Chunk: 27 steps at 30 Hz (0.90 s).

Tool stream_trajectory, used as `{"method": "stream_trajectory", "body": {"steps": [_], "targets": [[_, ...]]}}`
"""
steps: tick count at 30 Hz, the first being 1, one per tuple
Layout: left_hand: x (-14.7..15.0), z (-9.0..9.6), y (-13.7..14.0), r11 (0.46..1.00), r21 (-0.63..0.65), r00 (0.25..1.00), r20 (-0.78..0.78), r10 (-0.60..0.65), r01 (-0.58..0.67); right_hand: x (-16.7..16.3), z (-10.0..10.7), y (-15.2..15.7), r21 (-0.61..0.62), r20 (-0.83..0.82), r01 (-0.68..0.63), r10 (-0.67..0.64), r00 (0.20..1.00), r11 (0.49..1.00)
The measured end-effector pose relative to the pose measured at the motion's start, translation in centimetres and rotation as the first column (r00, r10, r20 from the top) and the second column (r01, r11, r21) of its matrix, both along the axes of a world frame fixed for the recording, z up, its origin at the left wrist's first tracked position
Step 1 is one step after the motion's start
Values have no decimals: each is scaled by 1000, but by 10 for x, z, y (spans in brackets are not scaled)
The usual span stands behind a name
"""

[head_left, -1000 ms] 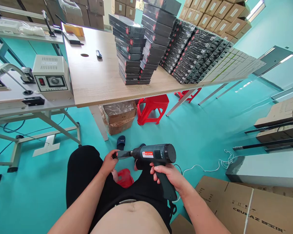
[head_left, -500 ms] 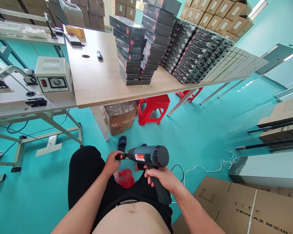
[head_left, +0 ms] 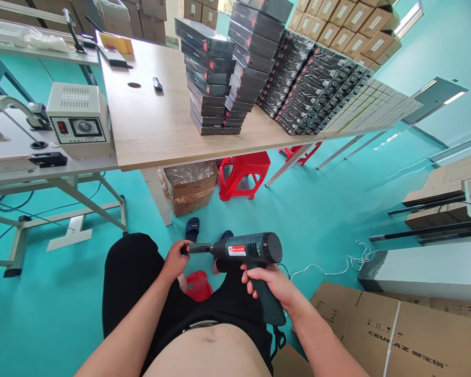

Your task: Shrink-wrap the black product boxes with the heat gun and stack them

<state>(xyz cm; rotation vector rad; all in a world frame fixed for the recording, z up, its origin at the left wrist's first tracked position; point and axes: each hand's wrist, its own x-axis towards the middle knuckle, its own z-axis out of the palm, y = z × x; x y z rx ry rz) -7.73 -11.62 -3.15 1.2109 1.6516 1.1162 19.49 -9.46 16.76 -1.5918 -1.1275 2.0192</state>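
My right hand is wrapped around the handle of a dark blue-grey heat gun with a red and white label. Its nozzle points left, over my lap. In front of that nozzle, my left hand grips a thin dark box with a red mark near its held end. The box is seen nearly edge-on, and its far end lies at or very close to the nozzle tip; I cannot tell whether they touch. Part of the box is hidden by the left fingers.
On the wooden table stand stacks of dark boxes and film-wrapped black packs. A beige control unit is at the left. Beneath the table are a red stool and a carton. A large cardboard box lies at lower right.
The heat gun has shifted right, away from my left hand, and more of the dark box shows between them. My view has also moved slightly.
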Motion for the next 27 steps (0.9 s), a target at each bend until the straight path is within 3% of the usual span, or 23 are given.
{"method": "stream_trajectory", "body": {"steps": [11, 17, 20, 23, 27], "targets": [[0, -1, 0, 999, 33, 998, -52, -25, 27, -7, -4, -7, 40, -26, -5, 7, 1000, 999], [1, -3, 2, 995, 61, 991, -118, -68, 76, -34, 2, -16, 41, -102, -197, 200, 974, 980], [0, -4, 1, 996, 63, 990, -128, -55, 64, -41, 5, -14, 93, -71, -154, 161, 984, 984], [-1, -5, 1, 996, 74, 995, -84, -45, 51, -39, 6, -11, 48, -36, -160, 162, 986, 986], [-1, -8, 1, 999, 37, 999, 35, 1, -2, -33, 6, -9, 11, -131, -179, 179, 975, 984]]}}
